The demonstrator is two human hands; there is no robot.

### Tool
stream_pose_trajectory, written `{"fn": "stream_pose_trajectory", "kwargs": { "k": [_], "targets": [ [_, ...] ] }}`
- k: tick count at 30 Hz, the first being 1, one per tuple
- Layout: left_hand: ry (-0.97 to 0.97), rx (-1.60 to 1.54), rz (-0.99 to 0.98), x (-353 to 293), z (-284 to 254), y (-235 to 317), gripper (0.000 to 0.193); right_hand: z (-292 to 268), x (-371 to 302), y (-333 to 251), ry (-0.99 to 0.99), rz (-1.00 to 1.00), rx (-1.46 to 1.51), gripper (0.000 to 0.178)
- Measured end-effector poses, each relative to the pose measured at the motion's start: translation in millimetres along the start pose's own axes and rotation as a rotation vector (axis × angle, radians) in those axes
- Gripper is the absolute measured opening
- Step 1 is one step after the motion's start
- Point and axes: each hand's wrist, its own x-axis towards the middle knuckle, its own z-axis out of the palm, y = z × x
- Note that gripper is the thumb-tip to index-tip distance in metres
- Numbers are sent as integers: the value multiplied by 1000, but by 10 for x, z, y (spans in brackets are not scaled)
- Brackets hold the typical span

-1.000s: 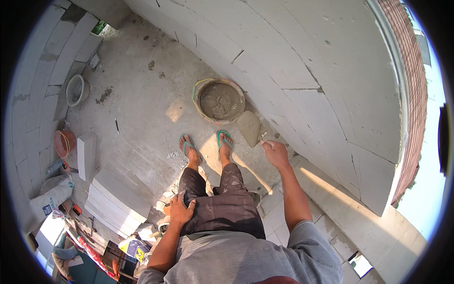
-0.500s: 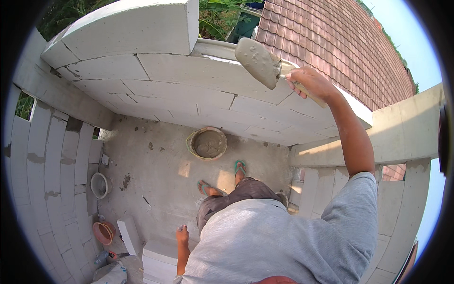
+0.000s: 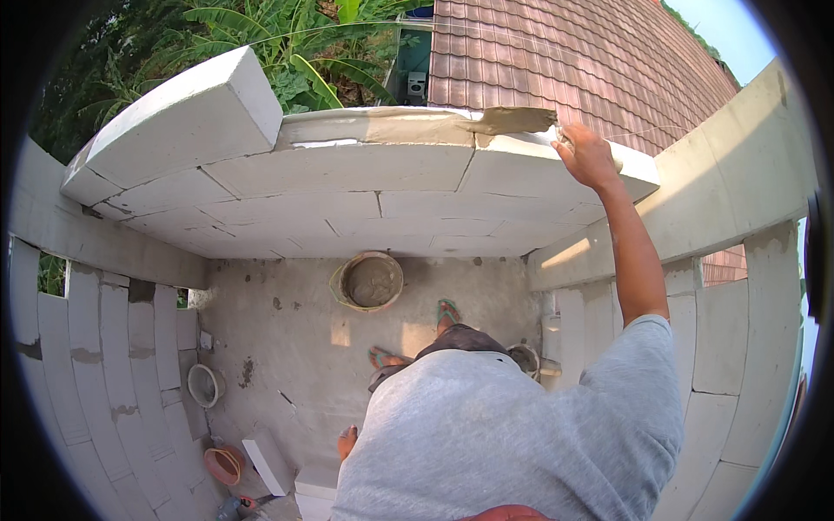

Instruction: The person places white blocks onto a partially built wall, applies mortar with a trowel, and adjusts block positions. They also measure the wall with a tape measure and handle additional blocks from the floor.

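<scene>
My right hand point(image 3: 589, 156) is closed around the handle of a mortar-coated trowel. Its blade point(image 3: 517, 120) lies low over the top of a white block wall point(image 3: 347, 169), at the right end of a strip of grey mortar point(image 3: 373, 127). Whether the blade touches the wall top cannot be made out. A large white block point(image 3: 178, 117) sits on the wall left of the mortar strip. Low beside my body hangs my left hand point(image 3: 347, 441), partly hidden by my shirt; its fingers look curled, with nothing visible in them.
A round tub of mortar point(image 3: 372, 282) stands on the floor before my feet. Along the left wall are a pale bucket point(image 3: 205, 385), a reddish bucket point(image 3: 224, 466) and a loose white block point(image 3: 268, 466). A thin string point(image 3: 347, 24) spans beyond the wall, near a tiled roof point(image 3: 556, 61).
The mortar-laden trowel has come down from above the wall to its top, where fresh mortar shows. My view has tilted up, revealing more plants and roof. My left hand stays low.
</scene>
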Motion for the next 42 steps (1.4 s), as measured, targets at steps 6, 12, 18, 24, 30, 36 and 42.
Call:
{"fn": "stream_pose_trajectory", "kwargs": {
  "k": [6, 12, 18, 24, 30, 36, 42],
  "targets": [
    [-12, -118, 10, 349, -111, 1076, 46, 128, -230, 249, 140, 12, 75, 27],
    [64, -239, 51, 315, -159, 1902, 49, 360, -547, 494, 251, 124, 75, 24],
    [15, -65, 110, 255, -12, 1863, 47, 747, -806, 528, 421, 304, 149, 29],
    [-35, 410, 197, 516, 165, 1184, 43, 1228, -902, 148, 411, 504, 101, 36],
    [1, 330, 220, 728, 20, 979, 46, 1382, -1390, -143, 321, 558, 140, 38],
    [-5, -209, -19, 671, -286, 1292, 47, 915, -1744, -436, 253, 536, 186, 41],
    [-130, 201, 89, 686, -513, 1360, 46, 293, -931, -1005, 52, 394, 214, 38]
  ]
}}
